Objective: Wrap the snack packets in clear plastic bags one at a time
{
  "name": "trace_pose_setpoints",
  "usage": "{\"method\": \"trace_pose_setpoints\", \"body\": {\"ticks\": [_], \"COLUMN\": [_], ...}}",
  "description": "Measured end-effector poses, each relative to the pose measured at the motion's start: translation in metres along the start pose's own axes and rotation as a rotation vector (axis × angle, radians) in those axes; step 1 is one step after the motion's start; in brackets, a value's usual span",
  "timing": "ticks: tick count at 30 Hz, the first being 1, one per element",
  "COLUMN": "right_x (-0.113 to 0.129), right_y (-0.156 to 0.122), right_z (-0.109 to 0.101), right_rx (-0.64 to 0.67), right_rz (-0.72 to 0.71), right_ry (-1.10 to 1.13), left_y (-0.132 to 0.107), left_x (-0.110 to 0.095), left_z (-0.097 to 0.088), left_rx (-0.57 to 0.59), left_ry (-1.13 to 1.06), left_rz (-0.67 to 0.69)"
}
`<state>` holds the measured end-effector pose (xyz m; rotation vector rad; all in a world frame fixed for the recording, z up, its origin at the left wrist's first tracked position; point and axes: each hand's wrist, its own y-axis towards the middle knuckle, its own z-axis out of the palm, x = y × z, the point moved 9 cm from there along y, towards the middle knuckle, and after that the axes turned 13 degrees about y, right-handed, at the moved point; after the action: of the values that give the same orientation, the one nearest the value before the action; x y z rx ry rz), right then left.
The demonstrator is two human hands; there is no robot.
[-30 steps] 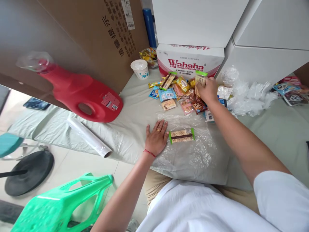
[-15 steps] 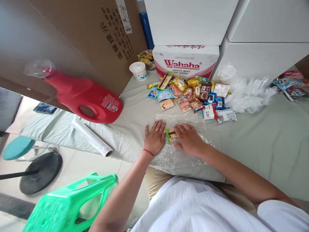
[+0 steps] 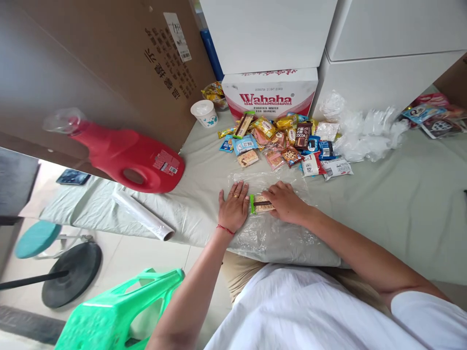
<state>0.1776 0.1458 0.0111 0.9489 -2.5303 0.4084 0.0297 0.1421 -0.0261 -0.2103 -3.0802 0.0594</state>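
Note:
My left hand (image 3: 233, 210) lies flat with its fingers spread on a sheet of clear plastic film (image 3: 272, 237), which is laid over the table's front edge. Just to its right is a green-ended wafer snack bar (image 3: 259, 204) on the film. My right hand (image 3: 287, 201) rests over the bar's right part with fingers curled onto it, hiding most of it. Whether a second bar lies under that hand I cannot tell. Beyond the film, a pile of assorted small snack packets (image 3: 280, 141) is spread on the grey-green table cover (image 3: 394, 204).
A red detergent jug (image 3: 126, 156) lies on its side at the left, with a roll of cling film (image 3: 143, 215) in front of it. Further back are a Wahaha carton (image 3: 269, 95), a paper cup (image 3: 204, 113) and crumpled plastic (image 3: 359, 132). A green plastic stool (image 3: 113, 311) stands below left.
My right hand came back from the snack pile with a green-ended bar and set it down on the film beside my left hand, over the bar lying there. The left hand stayed flat.

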Motion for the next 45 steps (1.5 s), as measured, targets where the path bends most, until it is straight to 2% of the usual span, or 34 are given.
{"method": "trace_pose_setpoints", "body": {"ticks": [6, 9, 11, 14, 16, 17, 18, 20, 21, 23, 25, 27, 30, 33, 36, 39, 42, 44, 45], "right_x": [-0.012, -0.015, -0.016, -0.016, -0.016, -0.016, -0.017, -0.02, -0.023, -0.029, -0.033, -0.036, -0.04, -0.051, -0.069, -0.093, -0.11, -0.114, -0.114], "right_y": [-0.006, -0.009, -0.02, -0.058, -0.09, -0.106, -0.121, -0.143, -0.15, -0.156, -0.154, -0.147, -0.129, -0.106, -0.075, -0.044, -0.023, -0.018, -0.018], "right_z": [-0.001, -0.004, -0.014, -0.036, -0.04, -0.036, -0.029, -0.009, 0.0, 0.013, 0.016, 0.013, -0.004, -0.033, -0.057, -0.062, -0.054, -0.046, -0.043], "right_rx": [-0.003, -0.021, -0.086, -0.214, -0.227, -0.204, -0.17, -0.111, -0.108, -0.153, -0.213, -0.216, -0.138, -0.112, -0.123, -0.136, -0.125, -0.093, -0.081], "right_rz": [0.031, -0.007, -0.06, -0.172, -0.232, -0.249, -0.253, -0.232, -0.212, -0.174, -0.156, -0.15, -0.118, -0.058, 0.03, 0.173, 0.308, 0.389, 0.42], "right_ry": [-0.007, 0.035, 0.098, 0.237, 0.329, 0.36, 0.376, 0.377, 0.373, 0.382, 0.413, 0.453, 0.527, 0.581, 0.597, 0.538, 0.362, 0.208, 0.137], "left_y": [0.001, 0.001, -0.004, -0.03, -0.057, -0.07, -0.082, -0.105, -0.114, -0.124, -0.125, -0.122, -0.108, -0.082, -0.047, -0.008, 0.022, 0.028, 0.024], "left_x": [-0.001, 0.009, 0.021, 0.039, 0.035, 0.027, 0.014, -0.01, -0.018, -0.02, -0.013, -0.006, 0.007, 0.028, 0.046, 0.06, 0.071, 0.087, 0.098], "left_z": [0.002, 0.001, -0.007, -0.035, -0.052, -0.057, -0.058, -0.05, -0.043, -0.03, -0.02, -0.016, -0.022, -0.03, -0.031, -0.025, -0.019, -0.03, -0.044], "left_rx": [0.002, -0.046, -0.156, -0.424, -0.559, -0.576, -0.553, -0.437, -0.372, -0.286, -0.222, -0.15, -0.039, 0.058, 0.099, 0.088, 0.055, -0.077, -0.196], "left_ry": [-0.04, -0.115, -0.184, -0.228, -0.234, -0.247, -0.268, -0.313, -0.324, -0.321, -0.317, -0.362, -0.529, -0.639, -0.635, -0.539, -0.396, -0.357, -0.336], "left_rz": [0.004, -0.005, -0.031, -0.077, -0.003, 0.098, 0.238, 0.508, 0.587, 0.623, 0.585, 0.557, 0.471, 0.29, 0.129, -0.005, -0.078, -0.175, -0.247]}}
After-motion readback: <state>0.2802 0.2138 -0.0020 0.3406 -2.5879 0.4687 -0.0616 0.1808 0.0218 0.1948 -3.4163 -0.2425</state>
